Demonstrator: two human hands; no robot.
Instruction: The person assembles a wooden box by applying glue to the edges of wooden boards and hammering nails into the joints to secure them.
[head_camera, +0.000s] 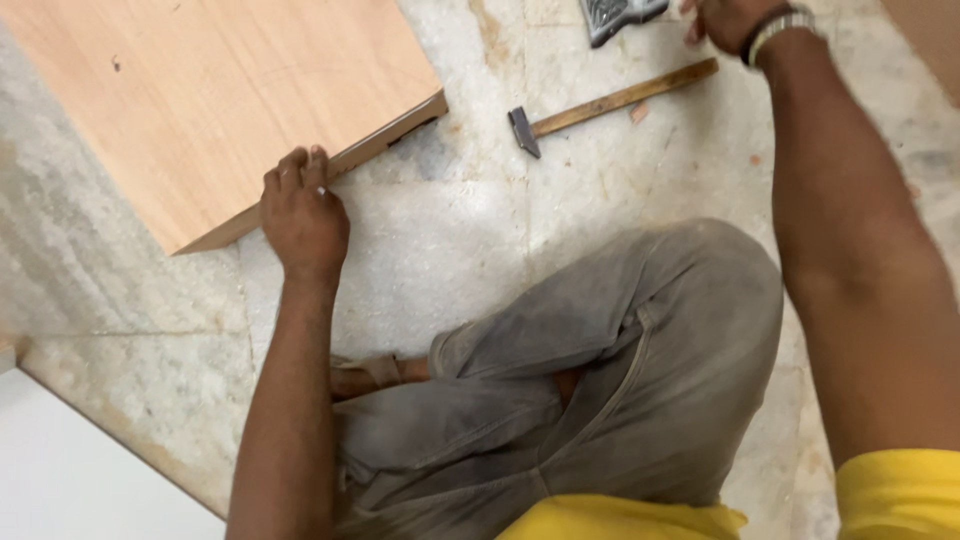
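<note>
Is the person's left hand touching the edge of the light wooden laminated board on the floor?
Touching. The head view shows the left hand with its fingers resting against the near edge of the light wooden laminated board, with no gap visible between them.

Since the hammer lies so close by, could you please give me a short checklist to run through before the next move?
1. Left hand steadies the wooden board at its edge: ok.
2. Board lies flat on the stone floor: ok.
3. Hammer is free on the floor, untouched: ok.
4. Right hand has a firm hold on something: cannot tell, cut off by the frame.
5. Grey tool beside the right hand is identifiable: cannot tell.
</note>
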